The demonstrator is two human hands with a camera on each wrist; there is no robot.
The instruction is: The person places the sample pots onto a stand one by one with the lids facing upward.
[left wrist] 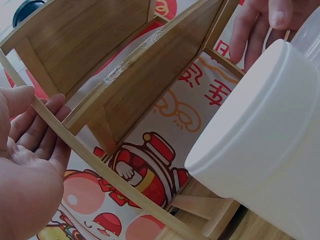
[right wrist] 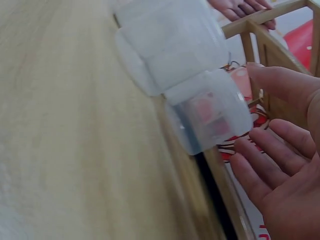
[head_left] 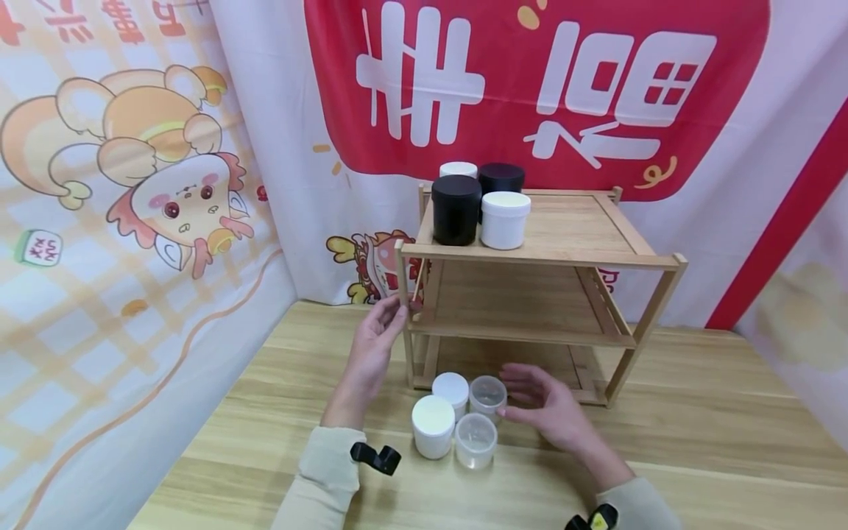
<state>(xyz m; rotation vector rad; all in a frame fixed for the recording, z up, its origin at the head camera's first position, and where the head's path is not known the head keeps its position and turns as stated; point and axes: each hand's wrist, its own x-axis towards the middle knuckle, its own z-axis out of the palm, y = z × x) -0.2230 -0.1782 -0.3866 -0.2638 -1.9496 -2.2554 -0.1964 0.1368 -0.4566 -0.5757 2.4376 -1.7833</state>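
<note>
Several small jars stand in a tight cluster on the table before the wooden shelf rack (head_left: 523, 335). A white jar (head_left: 433, 430) is at the front left, another white jar (head_left: 451, 390) behind it. To their right are a clear plastic jar (head_left: 475, 444) in front and a second clear jar (head_left: 488, 394) behind. My left hand (head_left: 376, 342) holds the rack's left front post, thumb on one side and fingers behind. Beside the rear clear jar is my right hand (head_left: 546, 405), its fingers spread and thumb right at the jar's side, with nothing in its grasp.
Two black jars, one in front (head_left: 456, 211) and one behind (head_left: 501, 179), share the rack's top shelf with a white jar (head_left: 506, 221) in front and a white jar (head_left: 458, 169) behind. Printed curtains (head_left: 265, 147) hang behind and left of the wooden table (head_left: 285, 412).
</note>
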